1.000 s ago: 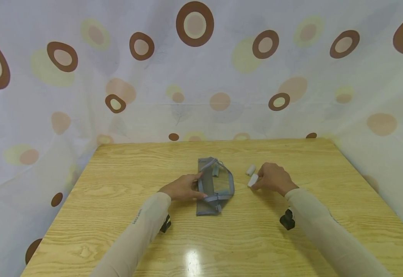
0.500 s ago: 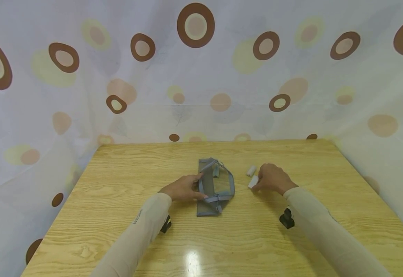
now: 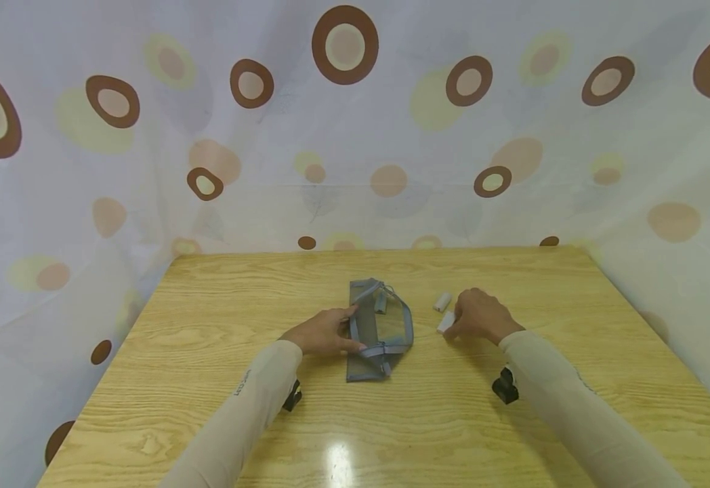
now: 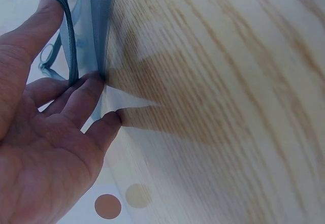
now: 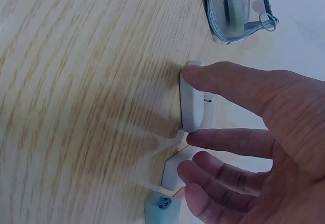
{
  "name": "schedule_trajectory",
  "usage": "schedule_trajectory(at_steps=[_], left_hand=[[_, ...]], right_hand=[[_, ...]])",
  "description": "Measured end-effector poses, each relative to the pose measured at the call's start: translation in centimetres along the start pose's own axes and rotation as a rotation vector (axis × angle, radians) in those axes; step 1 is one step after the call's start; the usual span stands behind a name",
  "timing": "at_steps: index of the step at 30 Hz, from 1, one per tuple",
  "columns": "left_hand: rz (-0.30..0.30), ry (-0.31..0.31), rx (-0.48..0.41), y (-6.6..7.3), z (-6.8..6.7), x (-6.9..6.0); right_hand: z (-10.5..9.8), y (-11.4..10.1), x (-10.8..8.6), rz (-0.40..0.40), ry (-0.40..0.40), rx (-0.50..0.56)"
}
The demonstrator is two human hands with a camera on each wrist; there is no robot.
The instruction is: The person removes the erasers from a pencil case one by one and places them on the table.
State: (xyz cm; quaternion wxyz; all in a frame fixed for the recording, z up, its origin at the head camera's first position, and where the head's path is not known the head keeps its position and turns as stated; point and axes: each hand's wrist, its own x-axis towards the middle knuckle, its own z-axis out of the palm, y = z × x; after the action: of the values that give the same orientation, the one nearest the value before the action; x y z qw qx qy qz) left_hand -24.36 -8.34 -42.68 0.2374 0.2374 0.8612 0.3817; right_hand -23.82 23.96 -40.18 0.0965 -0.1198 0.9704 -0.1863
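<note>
A grey-blue mesh zip pouch (image 3: 364,329) lies on the table with its mouth spread wide. My left hand (image 3: 321,331) holds the pouch's left rim, thumb and fingers apart along it; in the left wrist view the thumb lies by the zip edging (image 4: 71,36). Inside the pouch is a small pale item (image 3: 381,302) with a blue mark. To the right, my right hand (image 3: 483,315) pinches a small white rounded block (image 5: 192,102) between thumb and forefinger, down at the table top.
Just behind the pinched block lies another small whitish block (image 3: 442,301). In the right wrist view a light-blue piece (image 5: 162,209) with a little cartoon face sits near the lower fingers. A patterned cloth (image 3: 355,135) rises behind the wooden table (image 3: 239,285) and at both sides.
The right fingers have shifted very slightly on the white block, which stays in place. The left hand and pouch have not visibly moved.
</note>
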Motion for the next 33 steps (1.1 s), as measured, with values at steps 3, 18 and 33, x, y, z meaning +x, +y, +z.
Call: schedule_trajectory(at_steps=[3,18,33], left_hand=[[0.0,0.0,0.001,-0.1,0.0,0.0],[0.003,0.001,-0.005,-0.1,0.0,0.0],[0.002,-0.004,-0.001,-0.1,-0.1,0.1]], right_hand=[[-0.1,-0.1,-0.1,0.007,0.001,0.003],[-1.1,-2.6,0.7,-0.014,0.056,0.048],[0.5,-6.6,2.0,0.007,0.094,0.112]])
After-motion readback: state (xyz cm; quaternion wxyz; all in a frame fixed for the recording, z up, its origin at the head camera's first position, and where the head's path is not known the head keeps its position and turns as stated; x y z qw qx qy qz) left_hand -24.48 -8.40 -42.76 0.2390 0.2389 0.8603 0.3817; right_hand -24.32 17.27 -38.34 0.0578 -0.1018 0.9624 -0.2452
